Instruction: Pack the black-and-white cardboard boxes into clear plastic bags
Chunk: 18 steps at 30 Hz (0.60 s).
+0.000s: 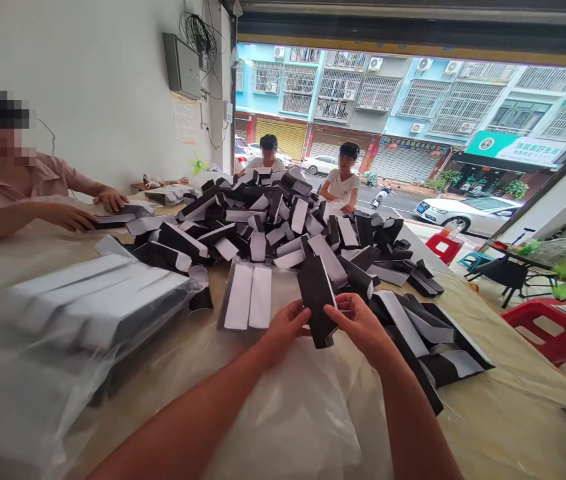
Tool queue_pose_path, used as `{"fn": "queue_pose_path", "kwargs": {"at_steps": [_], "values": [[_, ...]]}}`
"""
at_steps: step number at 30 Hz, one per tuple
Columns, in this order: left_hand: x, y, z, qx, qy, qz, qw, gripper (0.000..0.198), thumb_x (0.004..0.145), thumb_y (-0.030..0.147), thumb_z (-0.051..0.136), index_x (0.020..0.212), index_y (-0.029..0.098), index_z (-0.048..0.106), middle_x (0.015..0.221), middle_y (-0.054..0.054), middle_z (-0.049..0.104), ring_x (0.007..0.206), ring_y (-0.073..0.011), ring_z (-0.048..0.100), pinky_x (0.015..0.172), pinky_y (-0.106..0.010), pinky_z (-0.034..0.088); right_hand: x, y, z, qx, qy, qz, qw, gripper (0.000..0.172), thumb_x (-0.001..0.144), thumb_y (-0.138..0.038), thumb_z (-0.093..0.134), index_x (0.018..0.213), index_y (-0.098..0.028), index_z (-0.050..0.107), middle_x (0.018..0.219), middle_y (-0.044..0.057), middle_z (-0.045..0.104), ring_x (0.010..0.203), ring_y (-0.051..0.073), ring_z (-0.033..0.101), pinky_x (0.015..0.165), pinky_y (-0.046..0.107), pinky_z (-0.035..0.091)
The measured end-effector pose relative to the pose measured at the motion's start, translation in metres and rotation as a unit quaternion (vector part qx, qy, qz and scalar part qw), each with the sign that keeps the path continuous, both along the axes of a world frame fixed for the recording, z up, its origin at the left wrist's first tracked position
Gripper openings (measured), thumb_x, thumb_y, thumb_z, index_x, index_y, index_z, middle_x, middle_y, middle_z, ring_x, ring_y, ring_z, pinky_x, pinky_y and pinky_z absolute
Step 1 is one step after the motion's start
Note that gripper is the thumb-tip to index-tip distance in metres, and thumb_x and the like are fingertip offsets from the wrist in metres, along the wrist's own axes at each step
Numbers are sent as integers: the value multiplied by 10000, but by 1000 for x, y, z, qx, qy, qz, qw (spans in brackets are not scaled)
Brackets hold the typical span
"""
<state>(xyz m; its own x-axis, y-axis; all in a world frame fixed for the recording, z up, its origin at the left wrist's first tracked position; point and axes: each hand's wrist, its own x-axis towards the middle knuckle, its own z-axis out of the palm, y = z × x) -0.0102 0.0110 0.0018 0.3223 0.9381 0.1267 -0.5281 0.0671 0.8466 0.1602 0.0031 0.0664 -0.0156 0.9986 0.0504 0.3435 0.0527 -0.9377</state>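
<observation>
Across the street from the open shopfront, a green shop sign (515,148) carries lettering too blurred to read. Indoors, a long table (513,380) under a beige sheet bears a heap of black-and-white cardboard boxes (273,227), and a co-worker's hands (110,199) rest on a box at the left. At the heap's near edge, a black cardboard box (317,300) stands upright, clamped between the left hand (287,328) and right hand (360,323), just beside two white strips (249,297) in clear plastic.

Heaped black boxes (267,223) block the forward path of the left hand (285,330) and right hand (360,323).
</observation>
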Motion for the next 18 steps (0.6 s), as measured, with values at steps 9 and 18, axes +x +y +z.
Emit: {"fn": "queue_pose_path", "kwargs": {"at_steps": [9, 18], "values": [[2, 2, -3, -28, -22, 18, 999, 611, 777, 549, 746, 1272, 211, 625, 1113, -102, 727, 996, -261, 683, 883, -426, 537, -3, -1, 3, -3, -32, -5, 999, 567, 704, -616, 716, 1075, -215, 563, 1028, 86, 675, 855, 226, 670, 814, 399, 537], [2, 3, -6, -35, -32, 27, 998, 576, 805, 536, 725, 1274, 214, 633, 1209, -103, 699, 1020, -251, 669, 893, -404, 530, -11, -4, 3, 37, -88, -16, 995, 546, 729, -579, 704, 1135, -238, 576, 986, 62, 687, 788, 220, 681, 752, 374, 543]]}}
